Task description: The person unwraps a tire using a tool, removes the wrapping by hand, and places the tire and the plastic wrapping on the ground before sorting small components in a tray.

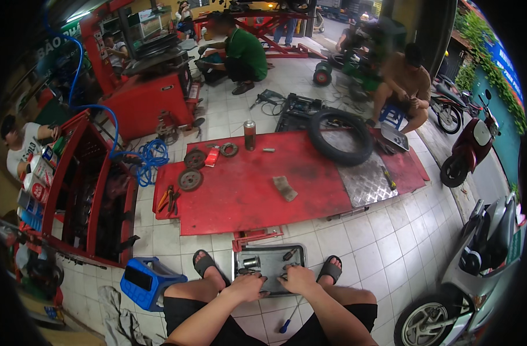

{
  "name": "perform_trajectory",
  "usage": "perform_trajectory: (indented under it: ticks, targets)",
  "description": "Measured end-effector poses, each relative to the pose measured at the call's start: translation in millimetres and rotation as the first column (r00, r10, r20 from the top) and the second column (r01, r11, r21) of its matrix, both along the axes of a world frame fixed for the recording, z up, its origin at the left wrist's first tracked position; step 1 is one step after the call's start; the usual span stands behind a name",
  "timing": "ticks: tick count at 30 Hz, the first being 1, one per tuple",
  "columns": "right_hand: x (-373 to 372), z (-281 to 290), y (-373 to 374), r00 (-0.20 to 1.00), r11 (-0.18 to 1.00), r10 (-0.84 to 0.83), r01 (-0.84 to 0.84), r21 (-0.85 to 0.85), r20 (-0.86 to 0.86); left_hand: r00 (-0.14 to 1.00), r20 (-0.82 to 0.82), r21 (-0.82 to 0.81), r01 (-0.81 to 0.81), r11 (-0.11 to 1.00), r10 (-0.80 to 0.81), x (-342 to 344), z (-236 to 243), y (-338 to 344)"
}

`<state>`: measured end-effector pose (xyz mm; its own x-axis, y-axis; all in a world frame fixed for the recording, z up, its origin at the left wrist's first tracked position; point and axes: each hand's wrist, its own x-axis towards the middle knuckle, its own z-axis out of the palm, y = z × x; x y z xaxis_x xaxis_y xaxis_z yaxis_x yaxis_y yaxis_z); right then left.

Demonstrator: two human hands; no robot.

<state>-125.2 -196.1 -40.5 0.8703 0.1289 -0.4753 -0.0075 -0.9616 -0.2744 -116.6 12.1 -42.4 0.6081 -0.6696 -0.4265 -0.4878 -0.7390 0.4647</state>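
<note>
A grey metal tray (237, 266) lies on the tiled floor between my feet. Both my hands are over its near side. My left hand (248, 287) has its fingers bent and drawn together at the near left part; whatever they hold is hidden. Facing it, my right hand (299, 281) is closed at the fingertips, around something too small to make out. A shiny metal cylinder (251, 262) lies on its side in the tray. Towards the far right corner rests a dark metal part (290, 254). A blue-handled screwdriver (284, 327) lies below my right hand, its shaft pointing towards the tray.
Ahead stands a low red work platform (234, 196) with a tyre (340, 136), a spray can (249, 135), pliers (170, 199) and round parts. At left are a blue stool (151, 282) and a red tool cart (90, 196). A motorbike (448, 311) stands at right. Other people crouch beyond.
</note>
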Motion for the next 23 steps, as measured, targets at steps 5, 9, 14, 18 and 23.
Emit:
perform_trajectory:
  ticks: [5, 9, 14, 18, 23]
  targets:
    - [-2, 4, 3, 1.0, 1.0, -0.006, 0.006, 0.012, -0.011, 1.0, -0.024, 0.02, -0.006, 1.0, 0.006, 1, 4, 1]
    - [-2, -6, 0, 0.999, 1.0, -0.004, 0.004, 0.008, 0.032, 0.999, -0.032, 0.015, -0.007, 1.0, 0.007, 2, 3, 0]
    - [-2, -1, 2, 1.0, 1.0, -0.015, 0.015, 0.009, 0.006, 1.0, -0.01, -0.001, -0.013, 1.0, 0.013, 1, 1, 1]
    - [-3, -1, 2, 1.0, 1.0, -0.007, 0.007, 0.018, 0.021, 1.0, -0.008, 0.004, -0.006, 1.0, 0.006, 1, 6, 1]
    - [-1, 1, 4, 1.0, 1.0, -0.005, 0.005, 0.0, -0.004, 1.0, -0.028, 0.014, -0.011, 1.0, 0.012, 2, 8, 1]
